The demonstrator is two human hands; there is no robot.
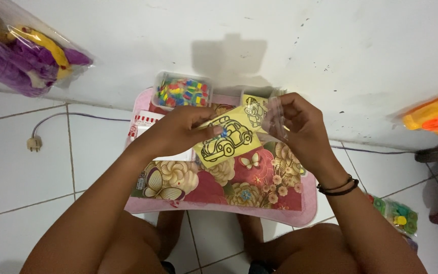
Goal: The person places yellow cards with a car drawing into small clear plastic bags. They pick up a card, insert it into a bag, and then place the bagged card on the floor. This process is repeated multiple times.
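While you sit on the tiled floor with the small pink lap table over your legs, both hands meet just above its flowered top. Your left hand is closed in a pinch on a yellow card printed with a black outline of a car, thumb and fingers gripping its left edge so the picture faces up at you. Your right hand is curled shut around a clear plastic sleeve, which appears to hold a second yellow card; I judge the sleeve is tipped toward the left hand so the car card can pass its open mouth. The car card hangs over the middle of the table, touching nothing but your fingers and perhaps the sleeve. Behind it, against the wall, a clear box of coloured beads sits on the table's far edge, within easy reach. Bagged toys lie well apart on either side.
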